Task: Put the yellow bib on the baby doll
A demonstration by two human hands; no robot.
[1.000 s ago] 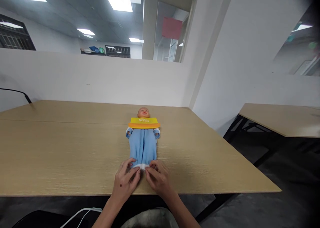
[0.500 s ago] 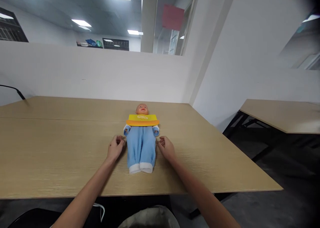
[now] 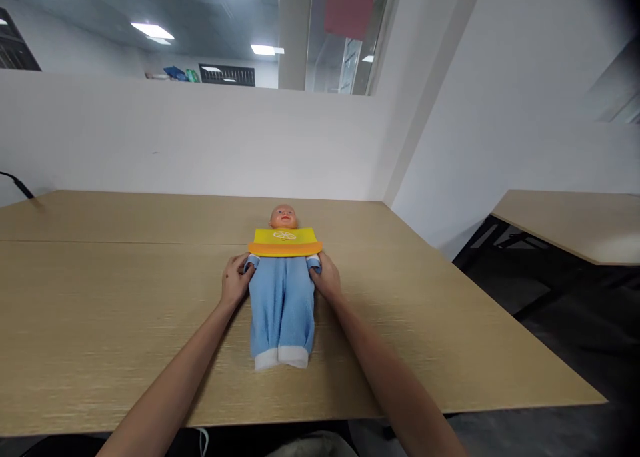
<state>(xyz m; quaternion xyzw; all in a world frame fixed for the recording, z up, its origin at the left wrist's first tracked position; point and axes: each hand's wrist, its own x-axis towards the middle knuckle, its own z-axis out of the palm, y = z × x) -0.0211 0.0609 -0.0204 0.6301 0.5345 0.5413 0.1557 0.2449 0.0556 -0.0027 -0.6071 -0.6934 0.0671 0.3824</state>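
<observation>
A baby doll (image 3: 282, 303) lies on its back on the table, head away from me and feet towards me. It wears light blue clothes with white cuffs. A yellow bib (image 3: 285, 237) with an orange lower edge and a white printed pattern covers its chest. My left hand (image 3: 235, 280) is closed at the doll's sleeve on the left side, fingers partly behind the cuff. On the other side my right hand (image 3: 327, 277) grips the opposite sleeve, its fingertips hidden under the bib's edge and the arm.
The wooden table (image 3: 125, 310) extends widely around the doll. A black cable (image 3: 20, 185) comes over its far left. A white wall with a window stands behind, and a second table (image 3: 570, 223) is at the right.
Both my hands have moved forward from beside the doll's legs to its sleeves and closed on them. The view has tilted down slightly.
</observation>
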